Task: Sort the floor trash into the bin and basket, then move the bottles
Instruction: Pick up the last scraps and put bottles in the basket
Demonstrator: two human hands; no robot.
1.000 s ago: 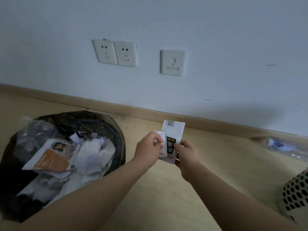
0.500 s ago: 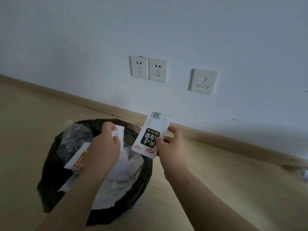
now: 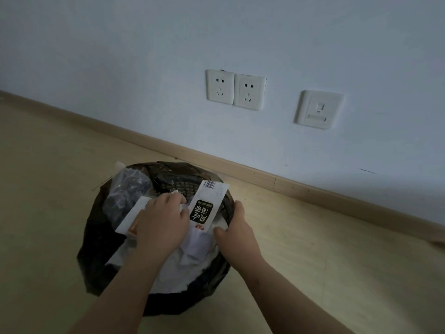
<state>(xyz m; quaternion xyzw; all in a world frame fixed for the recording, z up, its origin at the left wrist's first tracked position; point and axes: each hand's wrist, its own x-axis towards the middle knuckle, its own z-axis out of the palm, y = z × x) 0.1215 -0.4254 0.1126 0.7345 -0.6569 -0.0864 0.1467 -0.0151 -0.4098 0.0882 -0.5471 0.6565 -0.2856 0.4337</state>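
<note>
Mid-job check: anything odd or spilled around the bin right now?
Nothing spilled. The bin is heaped with paper to its rim, the barcoded packet stands on end atop the pile, and a clear bag bulges at the far-left rim.

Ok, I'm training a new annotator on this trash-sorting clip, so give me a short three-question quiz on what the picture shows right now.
1. True or false: the bin with the black liner is empty.
2. Multiple choice: the barcoded wrapper is A) between the left hand and the right hand, above the bin; B) flat on the floor by the skirting; C) left of both hands.
3. Fill in: the wall carries ___ white plates in all.
Key: 1 false; 2 A; 3 three.
</note>
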